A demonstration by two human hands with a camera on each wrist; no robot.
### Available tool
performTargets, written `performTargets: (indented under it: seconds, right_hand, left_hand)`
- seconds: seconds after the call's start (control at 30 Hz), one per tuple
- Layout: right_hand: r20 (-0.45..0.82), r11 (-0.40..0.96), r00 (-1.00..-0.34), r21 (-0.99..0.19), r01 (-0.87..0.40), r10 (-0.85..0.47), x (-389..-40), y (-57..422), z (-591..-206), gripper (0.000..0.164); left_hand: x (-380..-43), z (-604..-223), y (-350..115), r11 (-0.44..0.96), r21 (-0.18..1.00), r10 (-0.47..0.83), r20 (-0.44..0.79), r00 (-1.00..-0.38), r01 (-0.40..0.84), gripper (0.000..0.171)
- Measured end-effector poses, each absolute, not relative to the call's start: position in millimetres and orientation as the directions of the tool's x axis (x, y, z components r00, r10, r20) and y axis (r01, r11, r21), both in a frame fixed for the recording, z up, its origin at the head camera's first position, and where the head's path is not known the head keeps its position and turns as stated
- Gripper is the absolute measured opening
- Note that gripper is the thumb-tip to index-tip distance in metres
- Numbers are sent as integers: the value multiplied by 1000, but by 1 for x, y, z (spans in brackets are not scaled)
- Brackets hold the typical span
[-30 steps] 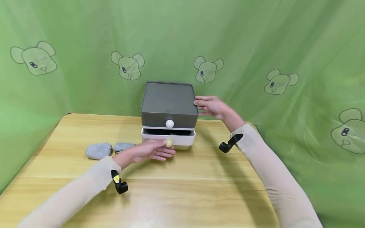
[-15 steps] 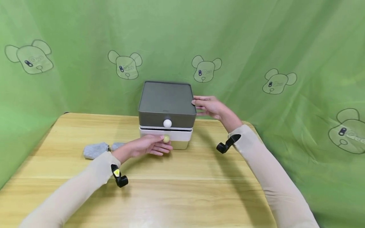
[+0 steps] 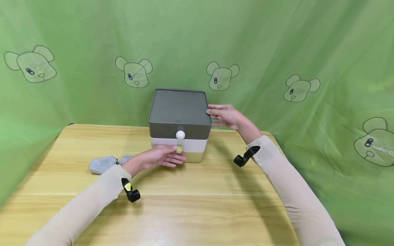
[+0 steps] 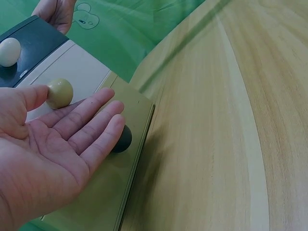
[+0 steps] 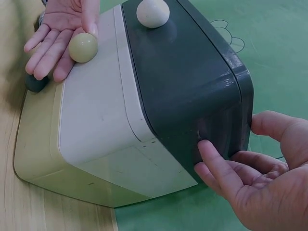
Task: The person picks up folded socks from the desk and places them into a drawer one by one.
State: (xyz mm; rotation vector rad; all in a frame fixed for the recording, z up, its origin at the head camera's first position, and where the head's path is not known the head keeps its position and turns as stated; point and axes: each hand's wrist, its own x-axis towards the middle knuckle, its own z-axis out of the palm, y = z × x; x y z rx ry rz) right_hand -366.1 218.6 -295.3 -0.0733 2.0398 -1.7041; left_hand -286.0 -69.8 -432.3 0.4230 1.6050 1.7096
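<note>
A three-tier drawer box stands on the table, with a dark grey top tier (image 3: 180,107), a white middle drawer (image 3: 198,145) and a beige bottom drawer (image 3: 194,157). All the fronts sit flush. My left hand (image 3: 157,157) is palm up at the middle drawer, its thumb touching the yellow-green knob (image 4: 59,93) and its fingers straight below. The white knob (image 3: 180,135) is on the top tier; a dark knob (image 4: 126,139) on the bottom one is partly hidden behind the fingers. My right hand (image 3: 226,117) rests its fingertips on the box's right side, thumb at the top edge.
Two rolled grey cloth pieces, the nearer one (image 3: 103,164) and a second (image 3: 124,159) partly behind my left wrist, lie left of the box. A green curtain (image 3: 258,51) printed with bear heads hangs behind the wooden table (image 3: 191,205).
The middle drawer has slid in from partly pulled out to flush, my left hand moving inward with its knob. My right hand has stayed at the box's side.
</note>
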Motion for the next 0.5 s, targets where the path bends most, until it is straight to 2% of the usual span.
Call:
performTargets:
  seconds: [0.23,0.4,0.5]
  right_hand:
    - [-327,224,-882,-939,262,-339,-365,218,-297,61]
    - [-328,229,-884,-938,261,-334,-364,219,-296,61]
    - [-325,233,-887,-938,258,-328,-365,219,-296,61]
  left_hand:
    - [-277,-431,-66,65,950,589,-283,-757,-305,52]
    - [-265,-432,-62,135,948,411,-318,-854,-288,49]
    - [-259,-438,-62,154,934,293,-356,-887,-324,44]
